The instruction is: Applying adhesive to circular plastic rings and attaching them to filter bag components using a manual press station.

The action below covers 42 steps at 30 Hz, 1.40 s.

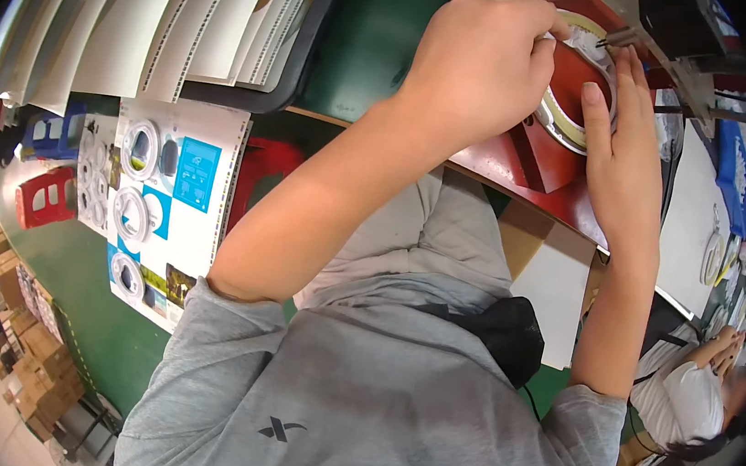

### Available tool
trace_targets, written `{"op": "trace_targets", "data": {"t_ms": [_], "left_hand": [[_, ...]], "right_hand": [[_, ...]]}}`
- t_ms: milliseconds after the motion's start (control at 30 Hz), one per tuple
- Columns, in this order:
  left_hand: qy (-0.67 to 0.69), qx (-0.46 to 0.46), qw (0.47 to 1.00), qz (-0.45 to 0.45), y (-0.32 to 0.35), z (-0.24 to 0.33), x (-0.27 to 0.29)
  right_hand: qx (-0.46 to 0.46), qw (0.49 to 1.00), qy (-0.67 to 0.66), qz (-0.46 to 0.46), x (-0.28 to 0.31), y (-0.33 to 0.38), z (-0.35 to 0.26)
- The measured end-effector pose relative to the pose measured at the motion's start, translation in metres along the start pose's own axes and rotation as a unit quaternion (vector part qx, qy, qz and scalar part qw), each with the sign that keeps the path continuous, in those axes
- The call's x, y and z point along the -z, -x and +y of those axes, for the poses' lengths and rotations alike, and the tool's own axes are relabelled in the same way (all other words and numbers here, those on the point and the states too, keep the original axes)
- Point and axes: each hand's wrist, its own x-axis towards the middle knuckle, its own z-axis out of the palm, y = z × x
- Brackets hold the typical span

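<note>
1. At far left, brown cardboard boxes stand stacked on the floor; their contents cannot be seen.
2. Next, a white-and-blue printed board bears round white ring shapes; whether these are loose parts or printing is hard to tell.
3. Above it, a dark grey, round-cornered tray holds overlapping white sheets, cut off by the picture's top edge.
4. The left hand reaches up and rightward, back uppermost, fingers curled; its index fingertip is at the ring's upper left rim. Whether it pinches anything is hidden.
5. The white oval ring with a yellowish band lies on a glossy red work surface, between both hands and partly covered by them.
6. The right hand points upward, fingers straight, resting along the ring's right side without gripping.
7. At far right, a co-worker's white sleeve shows near the dark lens rim.
</note>
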Motion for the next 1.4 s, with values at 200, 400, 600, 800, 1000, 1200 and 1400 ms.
{"op": "trace_targets", "data": {"t_ms": [200, 400, 600, 800, 1000, 1200, 1400], "left_hand": [[0.062, 0.046, 0.996, -0.048, -0.007, 0.012, 0.019], [0.053, -0.015, 0.998, -0.038, -0.010, 0.010, 0.023], [0.041, 0.004, 0.998, -0.049, -0.010, 0.011, 0.025], [-0.267, -0.102, 0.958, -0.029, -0.008, 0.019, 0.010], [0.041, -0.033, 0.998, 0.023, -0.004, -0.006, 0.001], [0.027, -0.076, 0.996, 0.044, -0.005, -0.007, 0.001], [0.040, -0.073, 0.996, 0.042, -0.003, -0.007, 0.003]], "right_hand": [[0.009, 1.000, 0.024, -0.013, 0.007, -0.001, -0.004], [-0.031, 0.999, 0.015, -0.031, 0.009, -0.007, -0.015], [-0.034, 0.997, 0.045, -0.054, 0.009, -0.008, -0.017], [-0.018, 0.997, 0.071, -0.032, 0.014, -0.010, -0.014], [-0.014, 0.997, 0.078, -0.023, 0.012, -0.007, -0.024], [-0.055, 0.991, 0.096, -0.071, 0.016, -0.009, -0.030], [-0.048, 0.991, 0.106, -0.072, 0.014, -0.005, -0.030]]}}
